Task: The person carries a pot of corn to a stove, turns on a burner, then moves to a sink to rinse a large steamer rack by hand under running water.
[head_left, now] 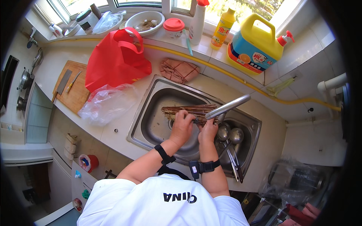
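A bundle of thin reddish-brown stalks (198,108) lies across my hands over the left basin of a stainless steel double sink (147,124). My left hand (181,125) is at the middle of the bundle, its fingers bent at a dark band or tie around the stalks; whether it grips the band or the stalks is unclear. My right hand (208,131) holds the bundle near its right end, partly under the curved metal faucet (229,106). The left end of the bundle is paler and ragged. Metal ladles (236,136) with dark handles lean in the right basin.
Left of the sink are a clear plastic bag (109,104), a red fabric bag (113,62) and a wooden cutting board (76,96) with a cleaver (64,82) and a small knife (74,82). A folded checked cloth (179,70) lies behind the sink. Detergent bottles (251,45) stand on the sill.
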`<control>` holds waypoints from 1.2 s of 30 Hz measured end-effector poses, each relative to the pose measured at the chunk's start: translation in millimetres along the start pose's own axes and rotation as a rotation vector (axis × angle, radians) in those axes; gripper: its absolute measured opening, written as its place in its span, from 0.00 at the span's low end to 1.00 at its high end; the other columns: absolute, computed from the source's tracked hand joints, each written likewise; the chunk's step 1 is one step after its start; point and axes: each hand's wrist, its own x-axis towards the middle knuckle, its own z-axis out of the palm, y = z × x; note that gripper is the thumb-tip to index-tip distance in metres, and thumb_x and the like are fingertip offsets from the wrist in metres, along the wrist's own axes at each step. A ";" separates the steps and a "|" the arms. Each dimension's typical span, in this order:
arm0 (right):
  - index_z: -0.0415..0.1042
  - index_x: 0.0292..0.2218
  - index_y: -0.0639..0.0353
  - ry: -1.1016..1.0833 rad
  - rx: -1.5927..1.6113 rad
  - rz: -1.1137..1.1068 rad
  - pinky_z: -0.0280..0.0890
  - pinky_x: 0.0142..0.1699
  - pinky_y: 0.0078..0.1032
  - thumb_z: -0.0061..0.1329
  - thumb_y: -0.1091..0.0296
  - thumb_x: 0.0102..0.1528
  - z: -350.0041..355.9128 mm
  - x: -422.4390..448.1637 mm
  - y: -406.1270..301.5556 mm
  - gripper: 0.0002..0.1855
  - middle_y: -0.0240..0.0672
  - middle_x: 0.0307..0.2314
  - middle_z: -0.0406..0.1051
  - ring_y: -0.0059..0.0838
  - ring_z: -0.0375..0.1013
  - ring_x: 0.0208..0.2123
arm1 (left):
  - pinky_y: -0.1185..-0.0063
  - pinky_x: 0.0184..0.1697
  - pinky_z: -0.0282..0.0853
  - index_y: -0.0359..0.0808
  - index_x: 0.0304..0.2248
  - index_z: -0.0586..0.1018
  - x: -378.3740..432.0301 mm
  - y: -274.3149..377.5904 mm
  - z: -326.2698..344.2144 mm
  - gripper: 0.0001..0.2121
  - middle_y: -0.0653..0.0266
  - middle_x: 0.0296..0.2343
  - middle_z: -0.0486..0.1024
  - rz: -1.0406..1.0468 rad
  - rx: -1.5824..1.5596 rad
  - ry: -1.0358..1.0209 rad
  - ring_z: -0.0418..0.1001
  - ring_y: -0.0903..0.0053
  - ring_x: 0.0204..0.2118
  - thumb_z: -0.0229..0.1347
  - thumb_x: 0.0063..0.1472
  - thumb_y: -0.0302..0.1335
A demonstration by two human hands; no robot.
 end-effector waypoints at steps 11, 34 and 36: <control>0.66 0.44 0.57 -0.031 -0.021 -0.051 0.69 0.34 0.30 0.44 0.51 0.59 8.1 -6.6 -4.3 0.20 0.34 0.36 0.70 0.30 0.72 0.35 | 0.69 0.42 0.61 0.37 0.31 0.73 -5.1 -5.8 3.9 0.12 0.55 0.33 0.63 0.014 -0.042 0.036 0.64 0.58 0.38 0.54 0.44 0.15; 0.61 0.48 0.55 -0.063 0.029 0.041 0.70 0.38 0.40 0.42 0.48 0.59 5.6 -4.3 -12.8 0.23 0.35 0.40 0.68 0.35 0.70 0.41 | 0.67 0.42 0.61 0.40 0.33 0.73 3.6 -26.8 -8.0 0.13 0.56 0.33 0.65 -0.047 0.041 0.062 0.63 0.58 0.39 0.53 0.47 0.16; 0.63 0.46 0.57 -0.025 -0.036 0.040 0.71 0.39 0.41 0.41 0.49 0.59 4.1 -5.9 -18.9 0.22 0.37 0.40 0.68 0.37 0.72 0.39 | 0.67 0.42 0.62 0.39 0.32 0.73 2.6 -49.3 -18.4 0.12 0.56 0.33 0.65 -0.123 0.165 0.083 0.64 0.58 0.39 0.53 0.46 0.15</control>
